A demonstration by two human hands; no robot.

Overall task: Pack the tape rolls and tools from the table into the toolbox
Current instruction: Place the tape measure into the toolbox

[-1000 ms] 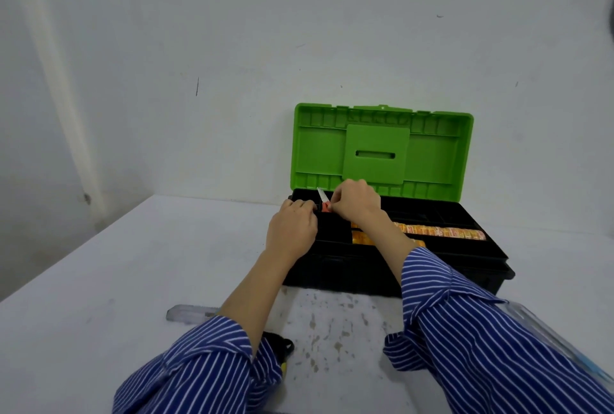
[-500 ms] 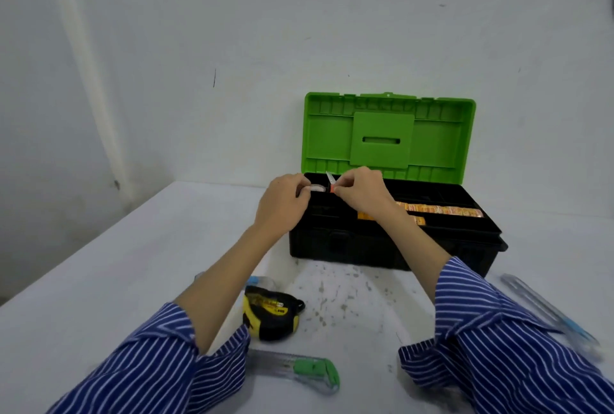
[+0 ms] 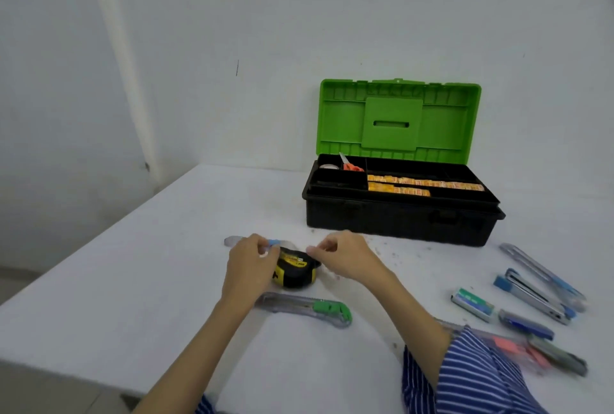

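— While the lid stands up green, what sits in the toolbox?

— Its black tray holds scissors with orange handles and a tape roll in the back-left compartment, touching or nearly so. Two orange strips lie along the long middle compartments. The front-left compartment looks dark; I cannot tell if anything is in it.

— And the hands?

— Both are over the tape measure on the table. The left hand curls against its left side, gripping it as far as I can see. The right hand has curled fingers just beside its right edge; whether it touches or holds it, I cannot tell.

— Hidden things?

— A clear cutter behind the left hand is mostly covered. The green cutter lies nearer, partly under the left wrist. At right, cutters, a stapler and a staple box are blurred; the sleeve covers part of a pink-tipped one.
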